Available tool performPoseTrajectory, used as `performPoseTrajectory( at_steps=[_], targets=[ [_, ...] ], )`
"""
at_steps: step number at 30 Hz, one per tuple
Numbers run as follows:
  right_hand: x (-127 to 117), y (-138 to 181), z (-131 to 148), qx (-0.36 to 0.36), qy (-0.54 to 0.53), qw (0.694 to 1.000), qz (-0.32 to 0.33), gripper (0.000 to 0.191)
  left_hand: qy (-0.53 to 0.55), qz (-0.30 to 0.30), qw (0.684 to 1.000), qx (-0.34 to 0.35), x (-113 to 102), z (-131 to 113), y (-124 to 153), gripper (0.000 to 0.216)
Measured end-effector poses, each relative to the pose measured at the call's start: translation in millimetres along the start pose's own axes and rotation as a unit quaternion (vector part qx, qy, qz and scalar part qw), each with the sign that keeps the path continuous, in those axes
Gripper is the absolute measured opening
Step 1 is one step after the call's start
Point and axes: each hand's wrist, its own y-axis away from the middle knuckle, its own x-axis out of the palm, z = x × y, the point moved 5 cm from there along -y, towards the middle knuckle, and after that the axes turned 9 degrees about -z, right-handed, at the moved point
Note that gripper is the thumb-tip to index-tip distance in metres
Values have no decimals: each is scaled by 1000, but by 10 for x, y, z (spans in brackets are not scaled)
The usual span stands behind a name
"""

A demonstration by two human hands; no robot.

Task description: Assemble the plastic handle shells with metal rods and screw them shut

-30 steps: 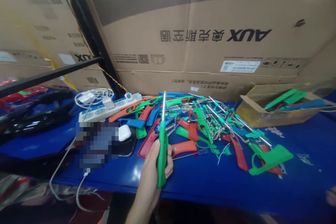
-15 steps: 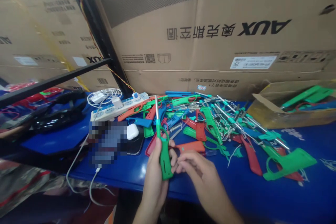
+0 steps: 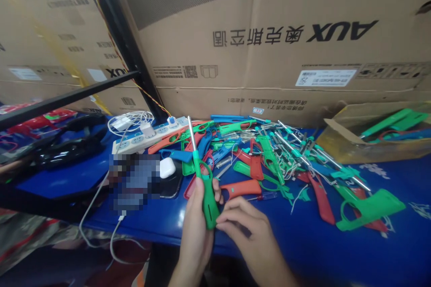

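Note:
My left hand [image 3: 198, 219] is wrapped round the handle of a green long-nosed lighter [image 3: 209, 202], whose metal tube points up and away from me. Thumb and fingertips of my right hand [image 3: 247, 224] are pinched together right at the lower right edge of that handle. Whatever lies in the pinch, if anything, is too small to tell. Just beyond the hands rests an orange lighter handle shell [image 3: 242, 189], with a screwdriver [image 3: 264, 196] beside it. A heap of loose lighter parts [image 3: 269, 157] in green, red, blue and orange spreads behind, with metal tubes and thin white wires.
An open cardboard box [image 3: 353, 152] with green and blue parts stands at the right. A white power strip [image 3: 129, 143], a phone [image 3: 170, 184] with a white earbud case [image 3: 167, 167] and cables lie left. Large cartons [image 3: 262, 58] back the blue table [image 3: 303, 246].
My right hand has shifted down and slightly left, its fingertips now at the handle's lower edge. The lighter tilts a little more to the left in my left hand.

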Motion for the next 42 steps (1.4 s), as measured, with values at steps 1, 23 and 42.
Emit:
performPoseTrajectory(
  at_steps=[1,23,42],
  targets=[
    [-3,1,0,0,9,1000,-2,14,3,9,1000,-3,1,8,6,43],
    [-4,58,82,-61,68,994,-66,15,56,46,997,24,37,-51,47,37],
    [191,206,283,-301,308,895,-117,32,104,-27,994,33,-94,-118,43,41]
  ],
)
